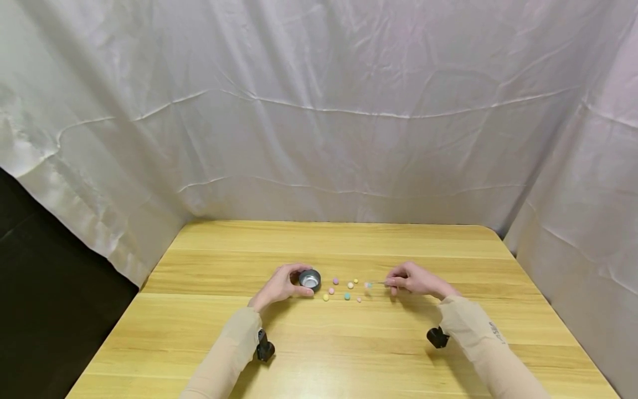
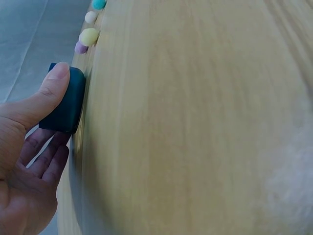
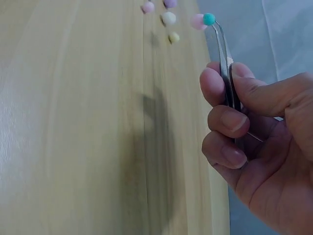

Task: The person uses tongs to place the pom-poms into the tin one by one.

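My left hand (image 1: pixel 279 286) grips a small round dark bowl (image 1: pixel 317 274) with a silvery inside, thumb on the near side and fingers behind. In the left wrist view, the bowl (image 2: pixel 74 105) stands upright at the tabletop. With its thumb and fingers, my right hand (image 1: pixel 417 281) holds metal tweezers (image 3: pixel 224 61) with bent tips, pointing left. A teal pompom (image 3: pixel 209 19) is pinched at the tips, and a pink pompom (image 3: pixel 197 21) shows right beside it. Between the hands lie several small pompoms, among them a purple one (image 1: pixel 335 281) and a second teal one (image 1: pixel 347 296).
The wooden table (image 1: pixel 349 349) spreads around both hands. Yellow pompoms (image 1: pixel 326 297) lie among the loose ones, close to the bowl and farther right. Pale curtains (image 1: pixel 319 138) hang behind the table and at its sides. A black camera (image 1: pixel 265 346) sits at each wrist.
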A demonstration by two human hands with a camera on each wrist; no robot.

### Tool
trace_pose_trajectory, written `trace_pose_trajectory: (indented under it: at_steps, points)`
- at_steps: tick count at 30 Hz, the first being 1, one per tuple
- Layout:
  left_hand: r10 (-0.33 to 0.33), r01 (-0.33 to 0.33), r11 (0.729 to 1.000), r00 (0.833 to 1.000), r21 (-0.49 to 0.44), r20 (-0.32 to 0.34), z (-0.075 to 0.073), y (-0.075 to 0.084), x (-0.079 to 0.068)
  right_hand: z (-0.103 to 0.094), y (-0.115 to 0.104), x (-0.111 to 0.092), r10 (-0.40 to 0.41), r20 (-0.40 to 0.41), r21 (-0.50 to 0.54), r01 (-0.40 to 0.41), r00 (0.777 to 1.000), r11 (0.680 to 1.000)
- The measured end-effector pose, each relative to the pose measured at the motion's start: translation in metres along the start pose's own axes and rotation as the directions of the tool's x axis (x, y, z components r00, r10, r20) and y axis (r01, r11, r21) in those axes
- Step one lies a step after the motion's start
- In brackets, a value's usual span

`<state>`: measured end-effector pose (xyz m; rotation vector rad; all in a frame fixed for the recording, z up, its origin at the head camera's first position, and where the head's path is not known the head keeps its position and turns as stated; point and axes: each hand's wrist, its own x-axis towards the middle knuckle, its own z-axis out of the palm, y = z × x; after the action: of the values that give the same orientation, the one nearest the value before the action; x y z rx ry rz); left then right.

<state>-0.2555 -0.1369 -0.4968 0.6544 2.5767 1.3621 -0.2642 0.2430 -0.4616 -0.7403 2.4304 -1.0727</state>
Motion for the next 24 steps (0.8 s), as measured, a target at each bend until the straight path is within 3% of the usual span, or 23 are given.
trace_pose_trajectory:
  at_steps: [7,12,16,24]
  points:
    - [0.000,0.000,1.000,1.000,0.002,-0.009,0.001,-0.001,0.000,0.008,0.000,0.008,0.006,0.040,-0.041,-0.005,0.999,0.999]
    - [-0.004,0.005,1.000,1.000,0.006,-0.010,0.001,-0.002,0.001,0.008,0.001,0.008,-0.024,0.042,-0.153,0.030,0.999,0.988]
    - [0.003,-0.003,1.000,1.000,0.007,-0.011,0.001,-0.002,0.001,0.004,-0.005,0.005,0.002,0.022,-0.219,0.002,1.000,0.976]
    - [0.010,-0.010,1.000,1.000,-0.016,-0.007,0.002,-0.003,0.001,-0.001,-0.019,0.002,0.047,-0.027,-0.400,-0.054,0.999,0.915]
